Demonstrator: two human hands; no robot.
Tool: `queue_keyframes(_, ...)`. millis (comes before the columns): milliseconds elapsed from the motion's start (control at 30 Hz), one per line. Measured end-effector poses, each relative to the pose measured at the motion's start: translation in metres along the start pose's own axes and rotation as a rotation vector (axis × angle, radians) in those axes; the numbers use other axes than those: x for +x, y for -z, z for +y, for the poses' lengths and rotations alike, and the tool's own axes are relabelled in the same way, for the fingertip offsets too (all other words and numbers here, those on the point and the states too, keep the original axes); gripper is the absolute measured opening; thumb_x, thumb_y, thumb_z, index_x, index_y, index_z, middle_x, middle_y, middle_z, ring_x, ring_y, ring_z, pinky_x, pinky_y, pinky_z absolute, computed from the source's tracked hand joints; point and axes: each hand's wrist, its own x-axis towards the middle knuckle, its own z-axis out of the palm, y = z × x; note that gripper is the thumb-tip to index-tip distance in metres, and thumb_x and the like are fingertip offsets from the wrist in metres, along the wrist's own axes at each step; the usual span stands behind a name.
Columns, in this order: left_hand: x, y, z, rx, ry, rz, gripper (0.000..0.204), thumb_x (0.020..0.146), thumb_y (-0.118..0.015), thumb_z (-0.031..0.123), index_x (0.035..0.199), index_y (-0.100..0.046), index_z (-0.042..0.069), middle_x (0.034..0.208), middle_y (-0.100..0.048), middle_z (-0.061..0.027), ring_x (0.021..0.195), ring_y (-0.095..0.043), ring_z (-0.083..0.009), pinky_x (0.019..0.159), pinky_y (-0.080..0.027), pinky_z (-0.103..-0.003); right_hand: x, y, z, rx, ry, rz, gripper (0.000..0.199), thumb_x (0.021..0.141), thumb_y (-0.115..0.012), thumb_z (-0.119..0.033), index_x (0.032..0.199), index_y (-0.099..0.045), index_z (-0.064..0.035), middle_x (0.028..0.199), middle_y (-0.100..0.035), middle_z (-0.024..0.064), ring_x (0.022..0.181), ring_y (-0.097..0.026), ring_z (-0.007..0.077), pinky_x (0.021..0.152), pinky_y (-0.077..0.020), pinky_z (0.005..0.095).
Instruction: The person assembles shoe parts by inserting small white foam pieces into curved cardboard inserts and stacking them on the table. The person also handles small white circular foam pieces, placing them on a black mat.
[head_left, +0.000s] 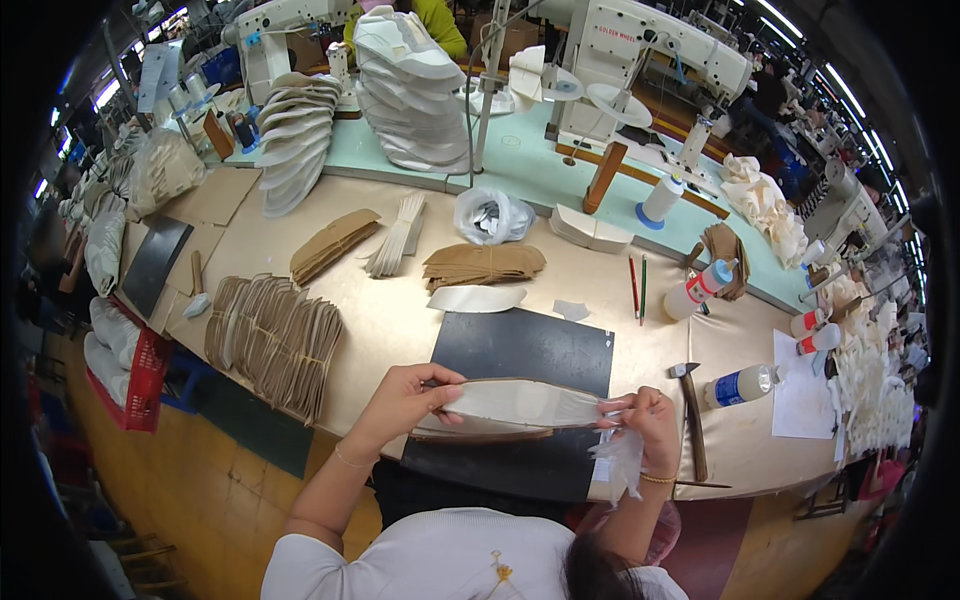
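The left hand [408, 402] and right hand [646, 418] hold a white piece [525, 402] above black sheeting [525, 350].

The held piece [525, 403] is white, with a thin brown edge. The mat [520, 350] is black, and the table [380, 330] has a pale gold colour. One pencil [633, 285] is red, the other pencil [643, 290] is dark green. The basket [148, 380] is red.

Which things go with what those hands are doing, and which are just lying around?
Seems in use:
long white piece, held by left hand and right hand
black mat underneath

Seems just lying about:
hammer
red pencil
blue-capped bottle
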Motion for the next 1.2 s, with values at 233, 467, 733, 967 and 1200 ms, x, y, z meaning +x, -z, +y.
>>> queue_keyframes(233, -0.026, 0.019, -0.027, -0.022, 0.075, 0.084, 0.020, 0.091, -0.064, 0.007, 0.104, -0.061, -0.008, 0.086, -0.066, -0.0132, 0.066, -0.068, -0.0187, 0.059, -0.057, -0.027, -0.016, 0.033, -0.001, 0.019, 0.126, 0.219, 0.020, 0.081, -0.053, 0.003, 0.067, -0.042, -0.0057, 0.083, -0.067, 0.0224, 0.066, -0.068, 0.0216, 0.062, -0.0563, 0.0310)
queue_keyframes(467, -0.027, 0.035, -0.052, 0.057, 0.133, 0.198, 0.022, 0.090, -0.066, 0.009, 0.105, -0.061, -0.006, 0.083, -0.066, -0.0102, 0.060, -0.066, -0.0158, 0.055, -0.055, -0.025, -0.033, 0.066, -0.015, -0.001, 0.381, 0.495, 0.020, 0.082, -0.050, 0.002, 0.071, -0.038, -0.0087, 0.067, -0.056, 0.0096, 0.057, -0.051, 0.0129, 0.056, -0.0448, 0.0217)
queue_keyframes(733, -0.008, 0.033, -0.048, 0.685, -0.048, 0.223, 0.034, 0.084, -0.072, 0.016, 0.113, -0.063, 0.002, 0.098, -0.059, -0.0053, 0.086, -0.056, -0.0118, 0.071, -0.043, -0.023, -0.092, 0.067, 0.018, -0.028, -0.121, 0.037, 0.026, 0.083, -0.070, -0.014, 0.080, -0.044, -0.0109, 0.074, -0.052, 0.0006, 0.059, -0.045, 0.0063, 0.054, -0.0367, 0.0180)
queue_keyframes(967, 0.049, 0.001, -0.034, 0.857, 0.128, -0.302, 0.057, 0.083, -0.072, 0.030, 0.129, -0.054, 0.000, 0.114, -0.056, -0.0114, 0.109, -0.053, -0.0227, 0.097, -0.040, -0.032, -0.180, 0.131, 0.095, 0.165, -0.383, 0.113, 0.026, 0.084, -0.072, -0.021, 0.085, -0.049, -0.0095, 0.074, -0.049, -0.0025, 0.063, -0.042, 0.0046, 0.057, -0.0356, 0.0191)
queue_keyframes(1200, 0.047, 0.002, -0.053, 0.906, 0.177, -0.440, 0.076, 0.080, -0.072, 0.033, 0.139, -0.037, 0.000, 0.122, -0.052, -0.0148, 0.116, -0.048, -0.0239, 0.103, -0.034, -0.033, -0.275, 0.300, 0.265, 0.770, 0.177, 1.246, 0.017, 0.089, -0.060, -0.016, 0.106, -0.061, -0.0125, 0.093, -0.064, 0.0010, 0.086, -0.061, 0.0160, 0.077, -0.0508, 0.0328)
